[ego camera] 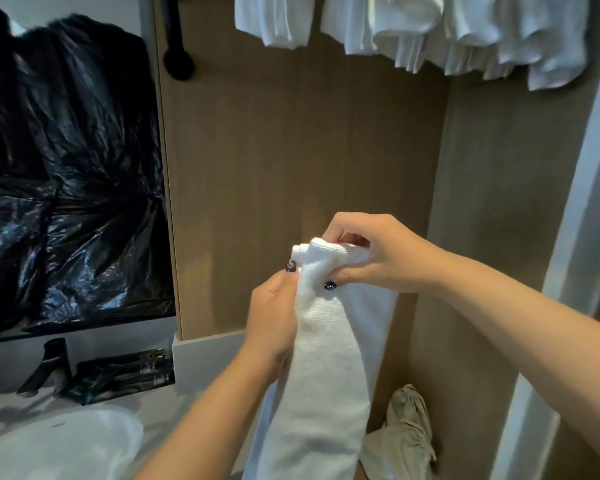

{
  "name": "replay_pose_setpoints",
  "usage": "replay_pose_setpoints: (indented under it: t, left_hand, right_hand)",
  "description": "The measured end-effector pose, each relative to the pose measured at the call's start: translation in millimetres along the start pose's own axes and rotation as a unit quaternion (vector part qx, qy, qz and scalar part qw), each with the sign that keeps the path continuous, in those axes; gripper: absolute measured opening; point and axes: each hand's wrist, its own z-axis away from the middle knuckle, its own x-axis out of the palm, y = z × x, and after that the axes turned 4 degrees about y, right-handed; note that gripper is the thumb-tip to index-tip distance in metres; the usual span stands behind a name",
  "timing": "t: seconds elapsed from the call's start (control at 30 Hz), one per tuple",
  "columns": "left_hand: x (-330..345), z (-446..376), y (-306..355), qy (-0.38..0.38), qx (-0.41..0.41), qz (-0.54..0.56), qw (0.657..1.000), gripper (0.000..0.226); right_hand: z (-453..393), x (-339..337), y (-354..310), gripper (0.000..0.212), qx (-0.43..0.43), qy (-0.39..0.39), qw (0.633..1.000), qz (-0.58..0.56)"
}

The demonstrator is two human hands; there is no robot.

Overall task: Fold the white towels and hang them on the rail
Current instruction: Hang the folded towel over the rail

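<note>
Holding one folded towel [326, 358] at its top, both hands pinching.
We note: long axis hangs straight down from right hand [371, 252] and left hand [274, 317]; hung towels [430, 32] lie well above, right hand nearer.

Dim warm indoor light, glare on the black plastic sheet [66, 188], soft overall blur, wide-angle bending at edges
</note>
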Motion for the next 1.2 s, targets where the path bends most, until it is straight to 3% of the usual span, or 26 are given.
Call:
replay_pose_setpoints:
  t: [0.17,0.3,0.4,0.47,0.53,0.6,0.7,0.77,0.9,1.03,1.2]
  left_hand:
    - [-2.2,20.2,37.2,-0.084,0.114,-0.068,0.988,0.031]
    - [-7.2,18.9,67.7,-0.013,0.116,-0.051,0.992,0.024]
    - [-18.4,14.1,99.8,0.032,0.116,-0.038,0.992,0.023]
    - [-26.7,7.3,124.4,0.059,0.129,-0.034,0.989,0.03]
    - [-33.8,-2.0,152.2,0.083,0.146,-0.013,0.986,0.036]
    - [-41.6,-11.9,180.9,0.09,0.169,0.022,0.981,0.032]
    - [-54.7,-28.1,217.1,0.066,0.203,0.027,0.977,0.019]
    - [-64.5,-42.2,235.0,0.059,0.217,0.004,0.974,0.021]
    - [-88.6,-68.3,255.8,0.048,0.221,0.006,0.974,0.04]
    - [-117.4,-90.2,254.0,-0.041,0.217,-0.01,0.975,0.058]
    - [-144.6,-130.1,253.3,-0.122,0.215,-0.039,0.968,0.058]
  right_hand:
    - [-5.5,-22.8,-23.7,0.033,-0.025,0.055,0.997,-0.046]
    - [-18.5,-24.8,-43.1,0.038,-0.032,0.209,0.977,-0.035]
    - [-26.7,-20.2,-57.5,0.061,0.045,0.306,0.944,-0.114]
    - [-32.9,-17.0,-67.1,0.059,0.094,0.277,0.936,-0.196]
    - [-41.6,-11.5,-74.1,0.036,0.083,0.186,0.936,-0.287]
    - [-51.9,-5.9,-85.3,0.028,0.064,0.151,0.91,-0.38]
    - [-73.3,-1.6,-103.2,0.033,0.074,0.231,0.855,-0.459]
    - [-92.6,-2.6,-115.6,0.028,0.078,0.267,0.838,-0.47]
    - [-136.1,-12.6,-139.3,0.032,0.061,0.294,0.84,-0.451]
    - [-190.3,-40.9,-158.8,0.024,0.016,0.339,0.831,-0.44]
    - [-259.7,-81.6,-174.5,0.017,-0.015,0.401,0.817,-0.415]
